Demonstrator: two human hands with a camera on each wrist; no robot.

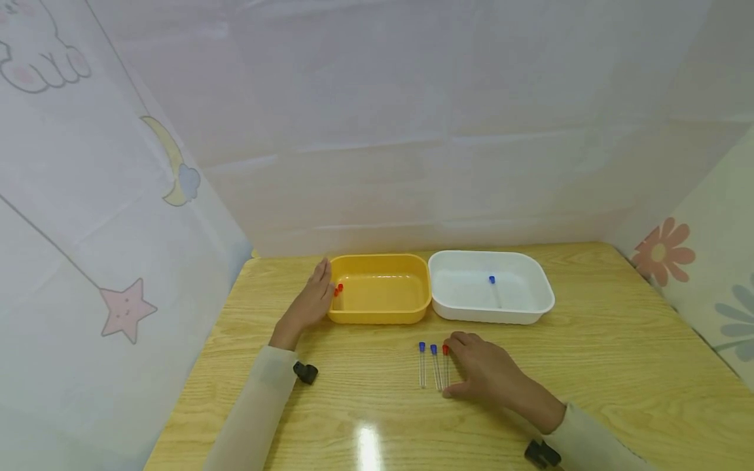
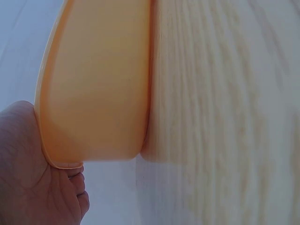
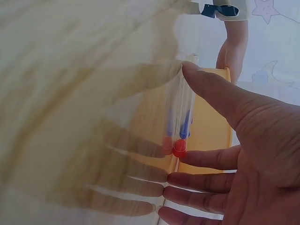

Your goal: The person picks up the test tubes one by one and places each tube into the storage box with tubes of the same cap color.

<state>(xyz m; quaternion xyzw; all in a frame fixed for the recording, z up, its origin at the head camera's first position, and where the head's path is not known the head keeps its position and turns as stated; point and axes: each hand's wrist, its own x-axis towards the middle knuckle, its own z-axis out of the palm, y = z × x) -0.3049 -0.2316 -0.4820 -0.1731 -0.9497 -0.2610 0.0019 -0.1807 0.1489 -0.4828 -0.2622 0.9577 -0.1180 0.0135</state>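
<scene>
My left hand [image 1: 312, 297] holds the left end of a yellow tray [image 1: 383, 317], thumb at the rim and fingers along the outside. In the left wrist view, the tray wall [image 2: 98, 89] stands beside the palm. My right hand [image 1: 485, 369] is at a red-capped clear tube [image 1: 446, 366] lying on the table. The right wrist view has the thumb tip by the tube's plain end and the index fingertip at its red cap [image 3: 179, 148], fingers fairly straight. Immediately left of it lie two blue-capped tubes, one nearer [image 1: 434, 366] and one farther left [image 1: 422, 366].
Against the yellow tray's right side stands a white tray [image 1: 491, 316] containing one blue-capped tube [image 1: 495, 291]. Red caps [image 1: 340, 288] show inside the yellow tray's left end. The wooden table [image 1: 365, 366] meets a pale printed curtain [image 1: 377, 163] behind the trays.
</scene>
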